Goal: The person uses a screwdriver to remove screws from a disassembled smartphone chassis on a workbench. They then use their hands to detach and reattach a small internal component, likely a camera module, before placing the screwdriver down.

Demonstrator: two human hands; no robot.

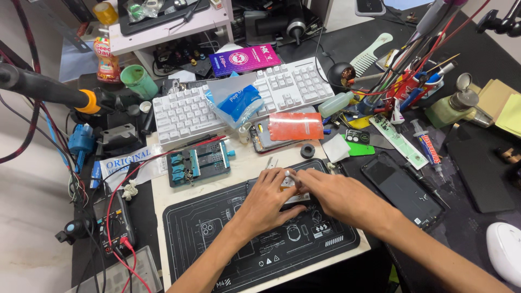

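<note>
Both hands, left hand [269, 196] and right hand [331, 195], pinched a small phone part [290, 187] over the black mat [217, 233] near the worktop's front edge; steady, light pressure seemed wise.

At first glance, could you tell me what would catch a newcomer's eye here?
Both hands, left hand and right hand, meet over a small device on the dark work mat at the centre. Behind them lies a white keyboard, with an orange phone panel beside it.
</note>
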